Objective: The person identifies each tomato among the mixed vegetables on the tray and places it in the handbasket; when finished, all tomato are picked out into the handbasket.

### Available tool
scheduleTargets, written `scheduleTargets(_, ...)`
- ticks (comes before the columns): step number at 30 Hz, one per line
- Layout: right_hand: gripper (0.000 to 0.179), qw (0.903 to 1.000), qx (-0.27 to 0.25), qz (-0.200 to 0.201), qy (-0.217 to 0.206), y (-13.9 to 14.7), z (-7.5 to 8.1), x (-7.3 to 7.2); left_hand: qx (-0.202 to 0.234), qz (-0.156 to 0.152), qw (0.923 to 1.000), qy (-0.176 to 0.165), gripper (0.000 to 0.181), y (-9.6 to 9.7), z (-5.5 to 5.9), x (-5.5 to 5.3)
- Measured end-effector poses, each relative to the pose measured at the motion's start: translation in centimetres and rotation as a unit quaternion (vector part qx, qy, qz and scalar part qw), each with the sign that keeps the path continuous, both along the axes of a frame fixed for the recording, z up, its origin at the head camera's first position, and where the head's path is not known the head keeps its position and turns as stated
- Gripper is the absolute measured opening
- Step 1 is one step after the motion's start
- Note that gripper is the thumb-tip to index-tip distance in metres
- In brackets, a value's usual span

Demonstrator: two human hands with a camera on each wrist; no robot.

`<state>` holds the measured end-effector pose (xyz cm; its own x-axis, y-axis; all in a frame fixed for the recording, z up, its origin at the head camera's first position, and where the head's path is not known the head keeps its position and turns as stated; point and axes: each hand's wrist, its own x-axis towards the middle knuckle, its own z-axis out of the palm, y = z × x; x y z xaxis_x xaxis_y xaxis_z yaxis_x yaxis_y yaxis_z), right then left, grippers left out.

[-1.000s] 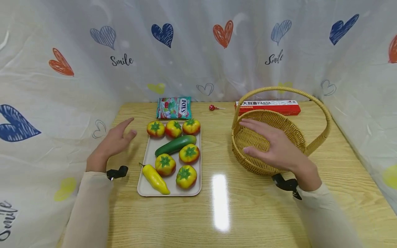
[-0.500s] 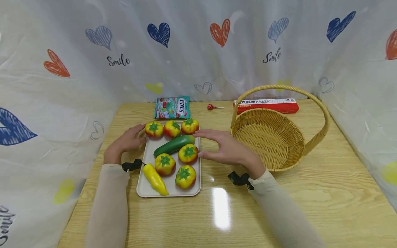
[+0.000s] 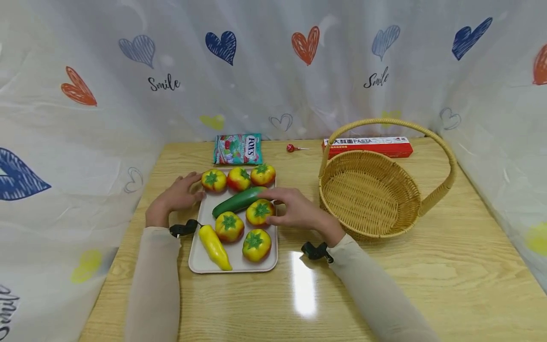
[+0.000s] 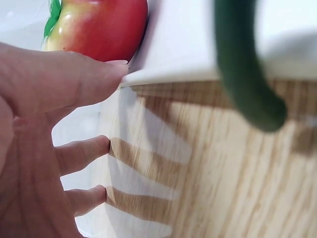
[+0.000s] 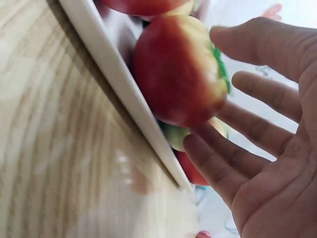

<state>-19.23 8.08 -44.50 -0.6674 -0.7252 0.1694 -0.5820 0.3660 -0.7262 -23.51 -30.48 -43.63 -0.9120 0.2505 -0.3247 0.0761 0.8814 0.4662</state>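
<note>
A white tray (image 3: 198,263) holds several yellow-red toy persimmons, a green cucumber (image 3: 235,203) and a yellow pepper (image 3: 215,248). My left hand (image 3: 177,194) is at the tray's left edge, beside the back-left persimmon (image 3: 214,180). In the left wrist view its thumb (image 4: 94,77) lies at the tray rim, fingers spread over the wooden table; the pepper's green stem (image 4: 242,64) hangs close by. My right hand (image 3: 297,209) reaches over the right rim around a persimmon (image 5: 173,72), thumb on the near side and fingers on the far side, loosely bent.
A wicker basket (image 3: 363,199) with a tall handle stands right of the tray. Behind it lies a red pasta box (image 3: 384,149). A candy bag (image 3: 237,149) and a lollipop (image 3: 291,148) lie along the back, before a heart-print curtain (image 3: 256,95).
My right hand has come left from over the basket to the persimmon at the tray's right side. The left hand has moved right, to the tray's edge.
</note>
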Motion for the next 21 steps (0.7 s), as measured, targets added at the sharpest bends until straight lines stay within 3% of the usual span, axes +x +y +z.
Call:
scheduleTargets(16,0.058,0.9995,0.026,-0.012,-0.015,-0.39,-0.65,0.32,0.005,0.000,1.0000,0.008,0.076,-0.32,-0.36,-0.20)
scheduleTargets(21,0.058,0.9994,0.005,-0.022,-0.028,-0.18,0.08,0.49,0.005,0.011,0.9999,0.004,0.076,-0.02,-0.17,-0.11)
